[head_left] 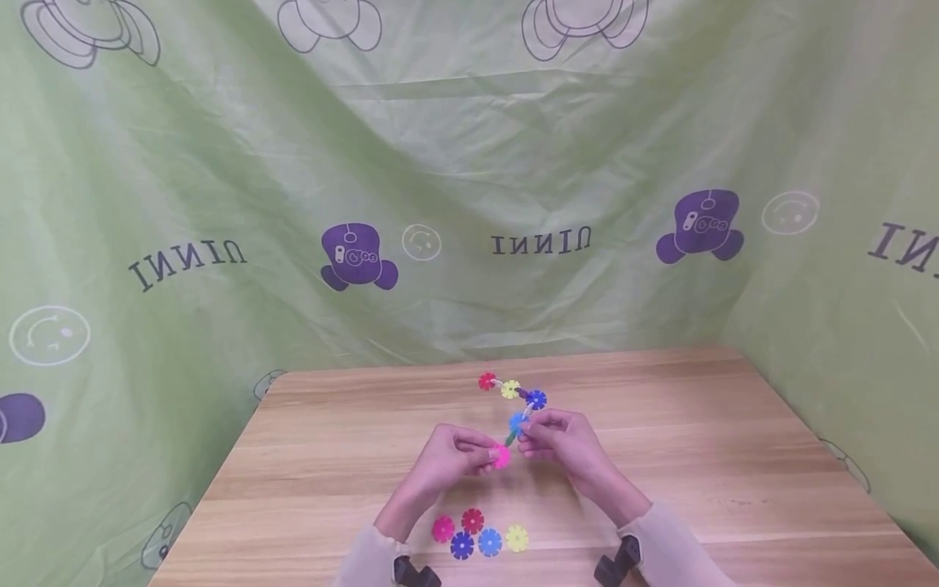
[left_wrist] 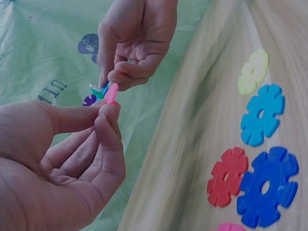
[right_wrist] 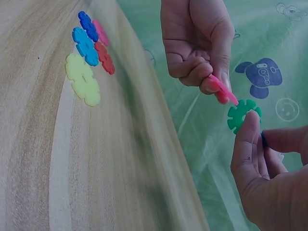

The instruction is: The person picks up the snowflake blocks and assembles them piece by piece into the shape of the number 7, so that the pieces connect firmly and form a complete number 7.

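My left hand (head_left: 453, 458) pinches a pink notched flower disc (head_left: 502, 457) between thumb and fingers. With its thumb and fingertips, my right hand (head_left: 568, 447) grips a light blue disc (head_left: 517, 422), part of a linked chain. Between the hands is a green disc (right_wrist: 236, 118), set edge-on to the pink one; their rims meet in the right wrist view, though how deep the slots engage is unclear. Away from me the chain continues through a dark blue disc (head_left: 537, 399), a yellow disc (head_left: 510, 389) and a red disc (head_left: 487, 381), joined by white and purple discs seen edge-on.
Loose discs lie flat on the wooden table (head_left: 330, 473) near me: pink (head_left: 443, 528), red (head_left: 473, 520), dark blue (head_left: 462, 545), light blue (head_left: 490, 542) and yellow (head_left: 517, 538). A green printed cloth (head_left: 455, 163) hangs behind and beside the table.
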A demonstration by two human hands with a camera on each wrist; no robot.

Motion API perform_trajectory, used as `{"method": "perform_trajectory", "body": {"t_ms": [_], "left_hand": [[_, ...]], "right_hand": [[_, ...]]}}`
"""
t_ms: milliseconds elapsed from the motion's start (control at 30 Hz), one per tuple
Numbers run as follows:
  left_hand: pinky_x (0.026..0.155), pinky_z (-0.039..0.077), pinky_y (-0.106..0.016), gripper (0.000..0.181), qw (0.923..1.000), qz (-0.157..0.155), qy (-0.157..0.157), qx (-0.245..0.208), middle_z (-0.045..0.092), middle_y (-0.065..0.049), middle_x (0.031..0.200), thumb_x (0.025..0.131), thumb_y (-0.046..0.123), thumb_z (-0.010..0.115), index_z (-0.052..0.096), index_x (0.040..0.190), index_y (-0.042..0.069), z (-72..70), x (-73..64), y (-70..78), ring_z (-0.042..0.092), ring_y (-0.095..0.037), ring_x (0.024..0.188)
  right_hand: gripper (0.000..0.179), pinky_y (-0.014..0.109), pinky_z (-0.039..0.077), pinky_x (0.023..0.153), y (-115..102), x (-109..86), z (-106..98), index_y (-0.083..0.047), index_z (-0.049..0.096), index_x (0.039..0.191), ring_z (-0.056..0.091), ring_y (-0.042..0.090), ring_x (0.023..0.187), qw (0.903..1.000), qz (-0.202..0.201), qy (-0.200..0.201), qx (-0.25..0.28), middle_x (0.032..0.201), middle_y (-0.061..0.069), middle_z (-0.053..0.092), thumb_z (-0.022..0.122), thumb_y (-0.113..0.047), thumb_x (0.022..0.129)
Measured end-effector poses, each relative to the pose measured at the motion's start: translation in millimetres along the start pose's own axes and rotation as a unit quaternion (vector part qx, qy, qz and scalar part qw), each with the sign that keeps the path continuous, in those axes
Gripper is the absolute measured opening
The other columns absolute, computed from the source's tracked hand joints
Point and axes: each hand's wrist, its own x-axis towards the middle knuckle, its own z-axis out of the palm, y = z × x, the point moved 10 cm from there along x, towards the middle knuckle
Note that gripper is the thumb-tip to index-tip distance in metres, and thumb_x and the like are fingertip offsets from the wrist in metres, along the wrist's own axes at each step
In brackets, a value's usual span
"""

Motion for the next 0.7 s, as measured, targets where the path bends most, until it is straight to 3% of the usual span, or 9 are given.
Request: {"method": "perform_trajectory", "body": {"t_ms": [333,700], "left_hand": [[0.087,0.066,-0.039,0.022,0.9996,-0.007,0.005,-0.027,0.082,-0.015,0.100,0.092,0.008,0.077,0.077,0.112,-0.001,4.9,-0.4,-5.7,0.077,-0.018,0.084],[0.088,0.065,-0.043,0.019,0.9991,0.011,0.038,-0.014,0.082,-0.014,0.099,0.093,0.010,0.076,0.078,0.110,0.001,5.6,3.2,3.7,0.077,-0.021,0.086]], "right_hand": [[0.020,0.031,0.066,0.083,1.0,-3.2,-1.9,0.008,0.068,0.112,0.076,0.017,0.084,0.9998,0.000,0.010,-0.017,0.097,0.014,0.078,0.068,-0.007,0.099],[0.014,0.033,0.066,0.081,-6.2,-1.2,-3.5,0.007,0.066,0.108,0.075,0.016,0.080,0.9994,-0.018,0.007,-0.030,0.095,0.014,0.077,0.066,-0.003,0.098]]}}
